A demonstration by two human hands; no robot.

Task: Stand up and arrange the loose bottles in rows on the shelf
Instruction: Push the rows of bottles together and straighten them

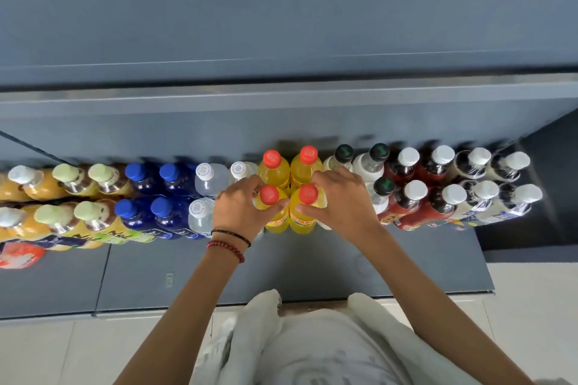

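Note:
Two rows of upright bottles stand along the back of the grey shelf [312, 266]. In the middle are yellow bottles with red caps. My left hand [239, 209] grips the front left yellow bottle [272, 206] around its shoulder. My right hand [341, 200] grips the front right yellow bottle [305, 212] the same way. Two more yellow bottles [275, 167] stand right behind them. Left of my hands stand clear bottles [200, 212], blue bottles [137, 216] and orange-yellow ones [93, 219]. To the right are black-capped white bottles [380, 159] and white-capped red [409, 200] and dark bottles [481, 197].
A red and white packet [18, 255] lies at the shelf's left front. An upper grey shelf [281, 97] overhangs the back. The shelf's right end drops off near the last dark bottles [525, 197]. Pale floor tiles [531, 306] lie below.

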